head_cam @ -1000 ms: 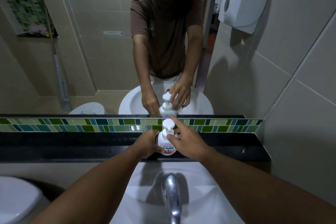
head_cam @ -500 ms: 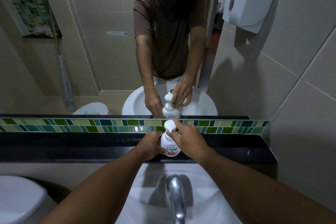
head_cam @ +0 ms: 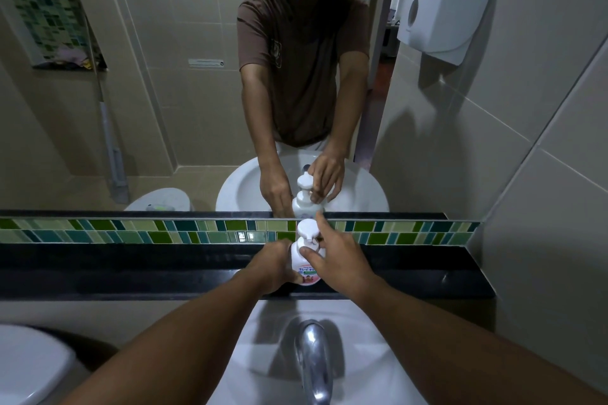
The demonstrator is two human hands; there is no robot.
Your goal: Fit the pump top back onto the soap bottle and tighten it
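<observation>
- Dim, warm overhead light fills the tiled washroom; the towel dispenser (head_cam: 447, 8) casts a soft shadow down the wall.
- A bright glint marks the chrome tap (head_cam: 312, 362), and the green tile strip (head_cam: 197, 232) shines faintly.
- Wide-angle distortion bends the black ledge (head_cam: 131, 270) and wall joints at the edges.
- Forearms nearest the lens look slightly soft.

I see bare ledge (head_cam: 131, 270) to the left of my left hand (head_cam: 274, 265) and to the right of my right hand (head_cam: 342, 260). The mirror (head_cam: 164, 108) blocks just beyond them; the tap (head_cam: 312, 358) rises below.
</observation>
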